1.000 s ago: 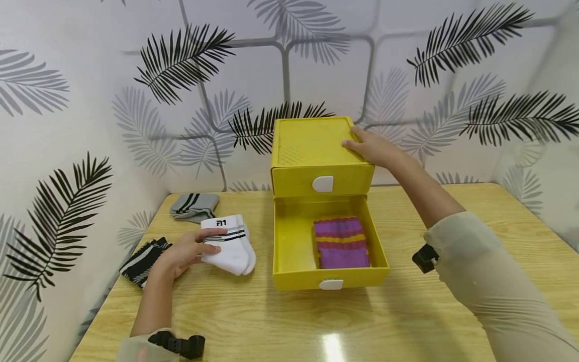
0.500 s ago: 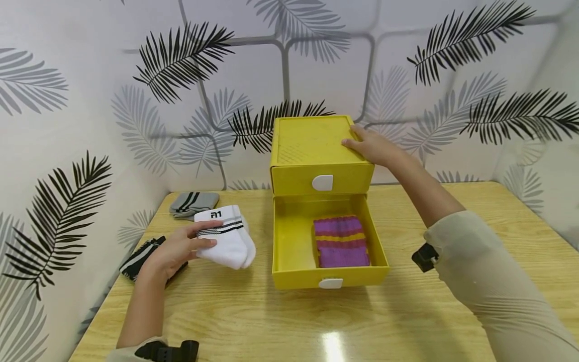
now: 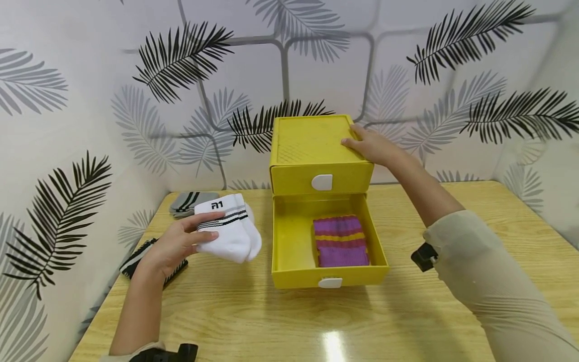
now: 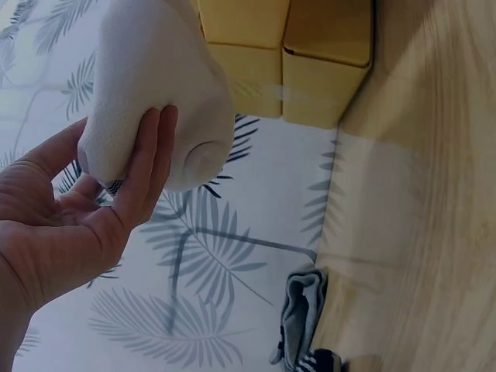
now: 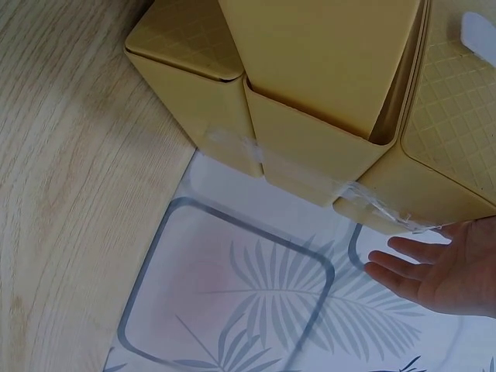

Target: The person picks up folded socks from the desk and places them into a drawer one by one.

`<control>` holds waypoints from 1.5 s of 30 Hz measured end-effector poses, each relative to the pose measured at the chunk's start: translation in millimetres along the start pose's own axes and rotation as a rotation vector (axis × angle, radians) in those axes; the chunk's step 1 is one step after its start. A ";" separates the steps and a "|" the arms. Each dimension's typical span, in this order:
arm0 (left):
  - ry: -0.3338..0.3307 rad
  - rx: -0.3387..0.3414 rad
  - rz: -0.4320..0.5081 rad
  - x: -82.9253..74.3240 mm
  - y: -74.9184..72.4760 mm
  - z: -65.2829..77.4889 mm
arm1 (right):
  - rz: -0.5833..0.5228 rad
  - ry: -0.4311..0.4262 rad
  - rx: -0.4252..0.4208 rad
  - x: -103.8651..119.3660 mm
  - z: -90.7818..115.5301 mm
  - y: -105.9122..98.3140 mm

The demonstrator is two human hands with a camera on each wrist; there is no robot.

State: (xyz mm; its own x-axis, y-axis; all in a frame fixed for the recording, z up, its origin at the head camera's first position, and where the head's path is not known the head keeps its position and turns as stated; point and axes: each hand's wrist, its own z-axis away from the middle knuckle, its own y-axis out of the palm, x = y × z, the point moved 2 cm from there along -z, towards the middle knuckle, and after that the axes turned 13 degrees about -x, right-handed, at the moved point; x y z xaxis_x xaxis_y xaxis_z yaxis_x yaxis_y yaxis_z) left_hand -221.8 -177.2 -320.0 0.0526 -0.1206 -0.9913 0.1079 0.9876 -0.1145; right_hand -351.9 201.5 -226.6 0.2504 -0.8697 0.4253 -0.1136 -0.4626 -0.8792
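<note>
The left hand point(image 3: 169, 246) pinches the white socks point(image 3: 230, 236) by their left edge, raised above the desk point(image 3: 226, 311), left of the pulled-out drawer point(image 3: 289, 279) — such a grip seems to keep the pair together. The right hand point(image 3: 371, 146) lies with loosely straight fingers against the right edge of the yellow box point(image 3: 312, 141), gripping nothing — probably it steadies the box. The purple socks point(image 3: 342, 241) lie folded in the drawer's right part, perhaps for neatness.

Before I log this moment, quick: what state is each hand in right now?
Left hand: closed, holding the white socks between fingers and thumb.
Right hand: open, resting on the top right edge of the yellow drawer unit.
</note>
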 end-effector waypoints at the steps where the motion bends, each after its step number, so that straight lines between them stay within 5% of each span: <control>1: 0.002 0.001 0.007 -1.8 1.6 1.1 | -0.001 0.001 0.000 0.3 0.2 0.0; 12: 0.022 0.057 0.101 -25.2 27.6 12.7 | -0.013 0.007 0.002 0.6 1.0 -0.4; 33: 0.060 0.227 0.215 -44.9 84.4 18.4 | -0.017 0.011 -0.004 0.4 0.1 -0.6; 38: 0.056 0.242 0.158 -39.3 103.1 8.1 | -0.020 0.016 0.001 -0.8 0.2 -0.6; 45: 0.106 0.140 -0.093 -31.6 123.4 -5.4 | -0.019 0.019 0.007 1.0 0.6 -0.8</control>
State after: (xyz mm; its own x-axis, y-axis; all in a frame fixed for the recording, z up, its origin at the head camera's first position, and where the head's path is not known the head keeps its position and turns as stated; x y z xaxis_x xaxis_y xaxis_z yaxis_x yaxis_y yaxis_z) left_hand -215.5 -51.0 -303.1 -0.0679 -0.1923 -0.9790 0.2451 0.9480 -0.2032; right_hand -351.0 201.1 -225.6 0.2344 -0.8638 0.4459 -0.1026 -0.4781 -0.8723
